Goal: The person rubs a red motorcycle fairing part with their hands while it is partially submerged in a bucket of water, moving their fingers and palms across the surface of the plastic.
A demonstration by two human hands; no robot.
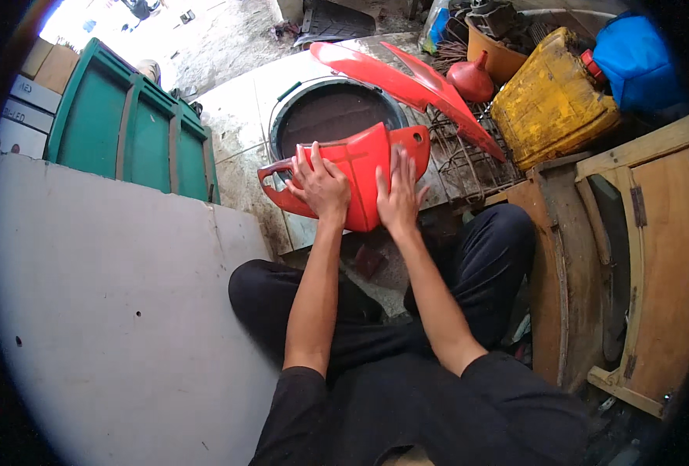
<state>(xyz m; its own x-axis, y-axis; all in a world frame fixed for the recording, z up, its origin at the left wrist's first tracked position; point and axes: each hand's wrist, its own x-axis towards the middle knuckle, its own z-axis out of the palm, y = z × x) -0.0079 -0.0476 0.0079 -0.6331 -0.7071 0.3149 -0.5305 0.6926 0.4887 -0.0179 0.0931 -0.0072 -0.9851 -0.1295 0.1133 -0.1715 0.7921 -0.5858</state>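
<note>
A red curved plastic panel (357,184), with a handle-like loop at its left end and a holed tab at its right, lies across a round black basin (322,117) of dark brown contents. My left hand (320,180) rests on the panel's left half, fingers spread on the red surface. My right hand (400,199) lies against its right part, fingers apart and pointing away from me. A second, longer red plastic piece (364,66) rests beyond the basin, angled down toward the right.
Green crate panels (88,116) and a white board (111,287) are on the left. At the right are a yellow jerrycan (546,101), blue container (640,62), red funnel (469,78), wire rack (469,171) and wooden panels (647,256). A person's foot (147,68) shows at upper left.
</note>
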